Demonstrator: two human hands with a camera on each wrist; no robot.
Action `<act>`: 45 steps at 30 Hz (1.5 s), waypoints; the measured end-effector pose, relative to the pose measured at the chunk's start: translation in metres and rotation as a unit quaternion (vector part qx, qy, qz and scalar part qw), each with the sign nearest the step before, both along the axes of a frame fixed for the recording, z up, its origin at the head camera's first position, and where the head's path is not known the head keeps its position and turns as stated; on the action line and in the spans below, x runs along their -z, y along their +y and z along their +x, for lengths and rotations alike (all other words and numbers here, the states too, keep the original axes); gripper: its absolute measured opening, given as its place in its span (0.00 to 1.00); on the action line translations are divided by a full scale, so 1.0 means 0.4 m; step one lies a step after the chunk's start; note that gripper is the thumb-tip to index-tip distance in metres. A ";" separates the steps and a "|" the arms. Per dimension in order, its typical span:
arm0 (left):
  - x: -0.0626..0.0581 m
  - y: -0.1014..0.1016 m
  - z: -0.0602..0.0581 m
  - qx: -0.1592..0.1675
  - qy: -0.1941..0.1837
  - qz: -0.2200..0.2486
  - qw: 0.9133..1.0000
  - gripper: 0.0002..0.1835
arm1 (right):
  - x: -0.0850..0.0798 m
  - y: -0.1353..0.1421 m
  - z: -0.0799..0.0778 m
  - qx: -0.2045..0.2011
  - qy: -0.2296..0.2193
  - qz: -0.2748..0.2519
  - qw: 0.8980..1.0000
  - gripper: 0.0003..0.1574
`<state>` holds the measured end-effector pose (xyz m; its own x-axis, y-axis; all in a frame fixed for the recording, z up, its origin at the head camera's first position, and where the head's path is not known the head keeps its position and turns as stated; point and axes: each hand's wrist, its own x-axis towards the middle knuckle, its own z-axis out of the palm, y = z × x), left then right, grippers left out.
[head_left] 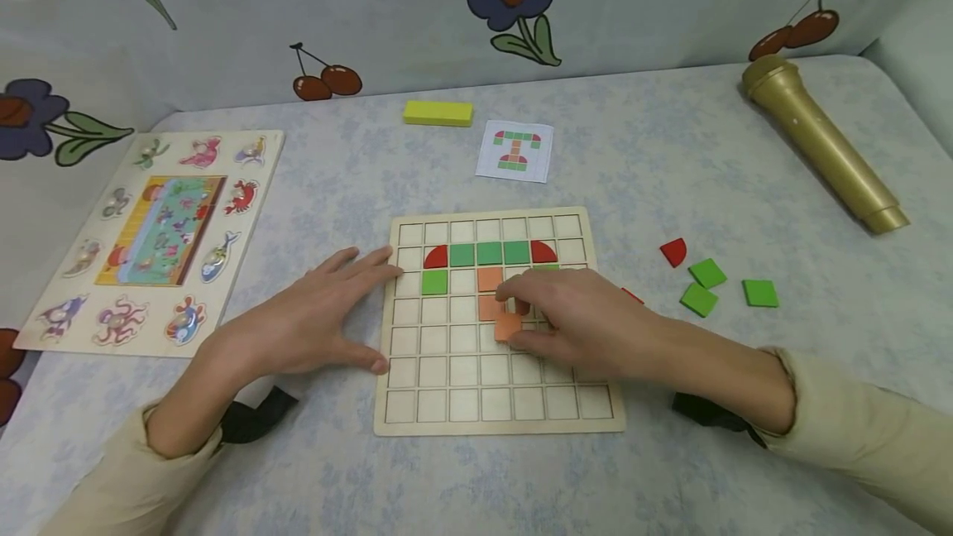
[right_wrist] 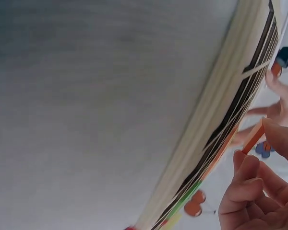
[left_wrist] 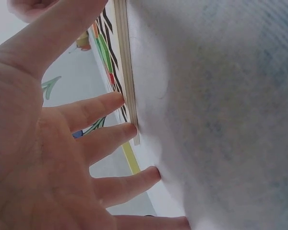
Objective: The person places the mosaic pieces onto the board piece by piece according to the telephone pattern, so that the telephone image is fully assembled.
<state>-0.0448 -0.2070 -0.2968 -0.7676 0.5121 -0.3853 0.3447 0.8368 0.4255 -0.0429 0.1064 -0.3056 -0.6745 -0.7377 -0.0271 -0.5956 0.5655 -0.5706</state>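
A wooden grid board [head_left: 499, 428] lies in front of me, with red quarter-round, green and orange tiles set in its upper squares. My right hand [head_left: 588, 317] pinches an orange square tile [head_left: 508, 327] between thumb and fingers, over the middle column just below two orange tiles [head_left: 490, 279]. In the right wrist view the held orange tile [right_wrist: 253, 136] is tilted above the board's surface. My left hand [head_left: 305, 317] has its fingers spread, with fingertips and thumb against the board's left edge. The right hand partly covers a green tile [head_left: 547, 267].
Right of the board lie loose green tiles [head_left: 707, 273] and a red quarter-round tile [head_left: 673, 252]. Behind it are a pattern card [head_left: 514, 151] and a yellow block [head_left: 438, 113]. A gold microphone [head_left: 826, 143] lies at far right, a sea-animal puzzle board [head_left: 246, 263] at left.
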 end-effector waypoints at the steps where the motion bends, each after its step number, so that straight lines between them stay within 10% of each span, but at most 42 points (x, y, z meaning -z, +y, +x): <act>1: 0.000 0.001 0.000 -0.001 -0.001 -0.001 1.000 0.54 | 0.001 -0.009 0.001 -0.006 0.003 0.005 1.000 0.21; 45: 0.000 0.003 0.000 -0.009 -0.003 -0.004 1.000 0.53 | 0.011 -0.052 0.007 -0.029 0.012 0.047 0.998 0.14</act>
